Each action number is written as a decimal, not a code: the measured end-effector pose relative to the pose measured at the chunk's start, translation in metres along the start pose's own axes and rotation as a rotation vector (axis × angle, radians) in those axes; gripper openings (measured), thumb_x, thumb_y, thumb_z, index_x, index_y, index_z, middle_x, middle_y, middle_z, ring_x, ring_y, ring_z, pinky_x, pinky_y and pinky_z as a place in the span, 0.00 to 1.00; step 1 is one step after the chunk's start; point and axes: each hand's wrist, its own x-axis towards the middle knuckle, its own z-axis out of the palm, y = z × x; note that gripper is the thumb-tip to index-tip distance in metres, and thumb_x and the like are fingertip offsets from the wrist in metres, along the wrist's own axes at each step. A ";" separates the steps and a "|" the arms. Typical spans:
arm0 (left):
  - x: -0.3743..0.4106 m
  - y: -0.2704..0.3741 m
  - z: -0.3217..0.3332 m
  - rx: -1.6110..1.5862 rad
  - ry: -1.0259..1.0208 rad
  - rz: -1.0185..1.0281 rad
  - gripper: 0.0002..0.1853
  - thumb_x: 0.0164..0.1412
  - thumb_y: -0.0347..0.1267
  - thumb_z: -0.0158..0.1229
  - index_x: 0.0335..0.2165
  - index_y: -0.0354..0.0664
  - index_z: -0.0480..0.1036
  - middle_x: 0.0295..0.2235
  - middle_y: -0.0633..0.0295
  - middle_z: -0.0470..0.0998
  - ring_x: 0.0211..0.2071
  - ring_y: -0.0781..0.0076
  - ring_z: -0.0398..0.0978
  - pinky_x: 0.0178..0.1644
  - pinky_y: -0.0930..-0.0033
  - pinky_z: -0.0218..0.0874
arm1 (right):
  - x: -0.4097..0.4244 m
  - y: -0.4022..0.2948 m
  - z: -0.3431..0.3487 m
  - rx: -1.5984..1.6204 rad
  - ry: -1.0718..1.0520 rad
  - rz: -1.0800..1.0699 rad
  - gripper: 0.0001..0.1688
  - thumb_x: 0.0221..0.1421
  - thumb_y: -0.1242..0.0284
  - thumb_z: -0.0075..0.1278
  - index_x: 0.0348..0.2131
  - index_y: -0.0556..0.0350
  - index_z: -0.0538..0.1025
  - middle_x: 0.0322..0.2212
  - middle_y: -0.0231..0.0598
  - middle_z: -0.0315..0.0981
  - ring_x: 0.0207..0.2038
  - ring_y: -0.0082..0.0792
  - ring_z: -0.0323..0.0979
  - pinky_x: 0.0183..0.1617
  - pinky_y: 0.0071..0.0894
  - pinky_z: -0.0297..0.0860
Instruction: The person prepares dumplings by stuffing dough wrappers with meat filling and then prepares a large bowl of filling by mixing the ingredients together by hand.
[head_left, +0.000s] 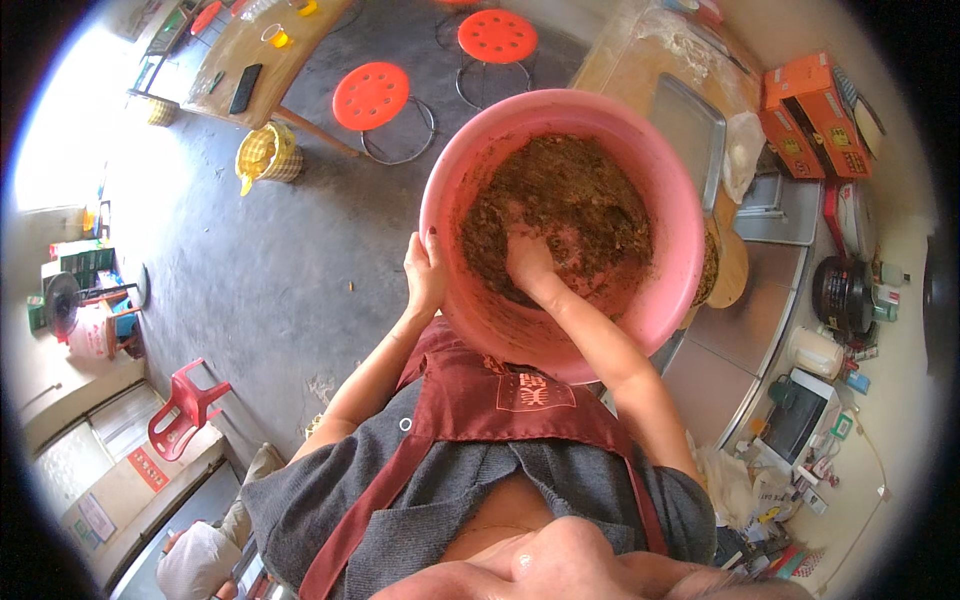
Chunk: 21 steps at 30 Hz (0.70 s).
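Observation:
A large pink plastic basin (682, 225) is tilted in front of my apron. Dark brown, moist, chopped mixture (577, 180) covers much of its bottom and inner wall. My left hand (425, 268) grips the left rim, thumb on the edge and fingers against the outside. Inside the basin, my right hand (529, 261) reaches down into the mixture. Its fingers are mostly hidden there, so their pose cannot be made out. Smears of the mixture cling to the pink wall near my right forearm.
To the right, a wooden worktop (615, 52) bears a metal tray (686, 135) and a plastic bag (742, 154). Orange cartons (806, 120) stand beyond. Red stools (371, 96), a table (225, 82) and a checked waste basket (281, 161) are ahead left. Another person (202, 559) is at lower left.

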 end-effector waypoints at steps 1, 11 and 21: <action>0.000 0.001 0.000 -0.004 0.010 0.003 0.19 0.67 0.41 0.43 0.32 0.32 0.66 0.25 0.46 0.71 0.27 0.58 0.69 0.34 0.57 0.61 | 0.000 -0.004 -0.006 0.078 -0.023 -0.005 0.23 0.52 0.77 0.44 0.48 0.71 0.66 0.31 0.57 0.76 0.33 0.50 0.76 0.34 0.43 0.73; 0.000 0.004 0.001 0.010 0.026 0.035 0.19 0.66 0.40 0.44 0.30 0.32 0.65 0.23 0.42 0.70 0.25 0.54 0.69 0.33 0.56 0.61 | -0.023 -0.042 -0.015 0.447 0.065 0.054 0.09 0.47 0.81 0.46 0.31 0.70 0.73 0.24 0.61 0.74 0.30 0.57 0.75 0.32 0.49 0.71; -0.002 0.010 0.000 0.026 0.021 0.017 0.19 0.67 0.40 0.43 0.32 0.32 0.66 0.24 0.44 0.71 0.26 0.54 0.68 0.34 0.56 0.61 | -0.038 -0.016 -0.034 0.767 0.067 -0.040 0.13 0.56 0.79 0.42 0.20 0.68 0.70 0.16 0.56 0.66 0.19 0.47 0.66 0.27 0.48 0.64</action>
